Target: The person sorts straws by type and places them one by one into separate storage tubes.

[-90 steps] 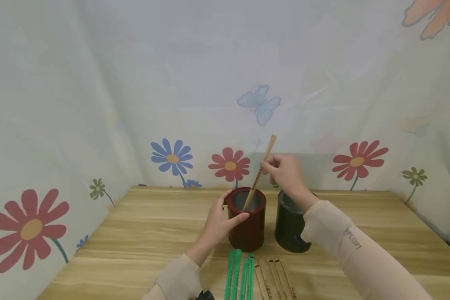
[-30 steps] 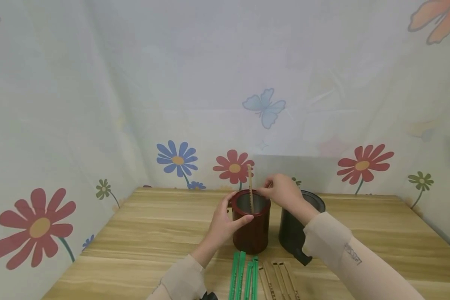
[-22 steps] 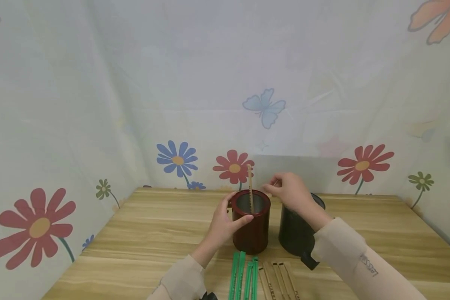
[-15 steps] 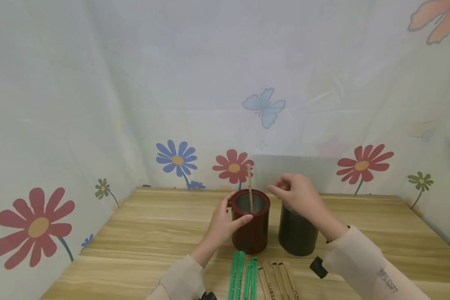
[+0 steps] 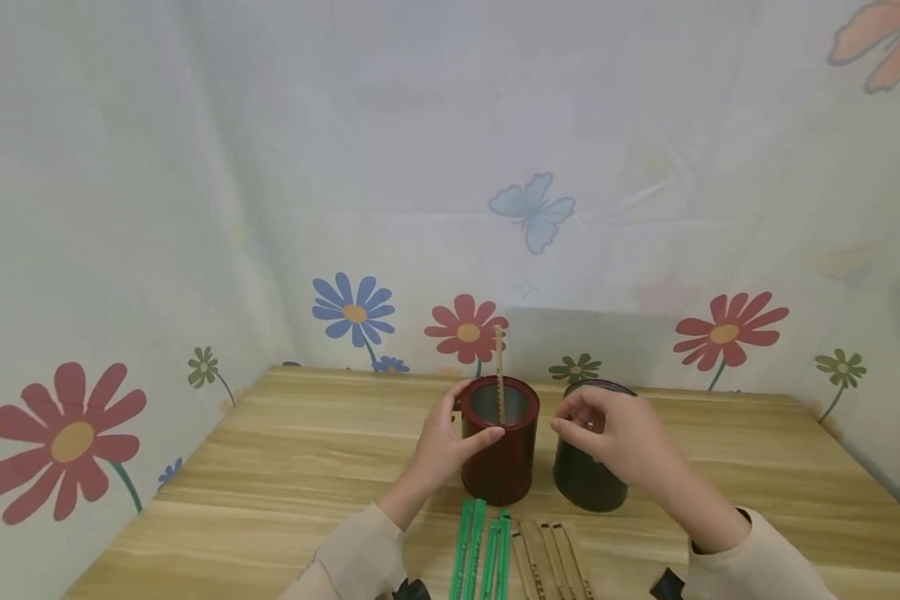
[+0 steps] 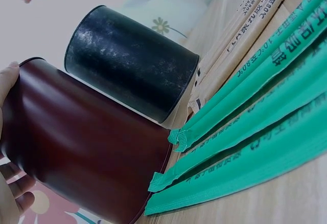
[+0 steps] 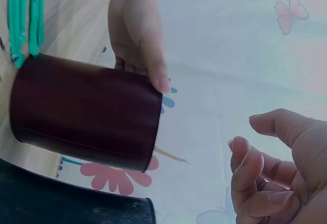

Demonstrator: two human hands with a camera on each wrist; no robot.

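Observation:
My left hand [image 5: 446,446] grips the dark red cup [image 5: 498,467], its thumb at the rim and fingers behind the far side. A brown paper-wrapped straw [image 5: 499,358] stands upright in that cup; its tip also sticks out past the rim in the right wrist view. My right hand [image 5: 622,433] hovers in front of the black cup [image 5: 588,483], fingers loosely curled. In the right wrist view the right hand [image 7: 281,173] shows a gap between thumb and forefinger, with nothing held.
Several green-wrapped straws [image 5: 462,550] lie on the wooden table [image 5: 330,450] before the red cup. Several brown-wrapped straws [image 5: 574,560] lie to their right. A floral cloth backdrop [image 5: 390,167] rises behind the table.
The right hand earlier held the brown straw and lowered it into the red cup. It has let go and moved right and down towards the black cup. The left hand keeps its grip.

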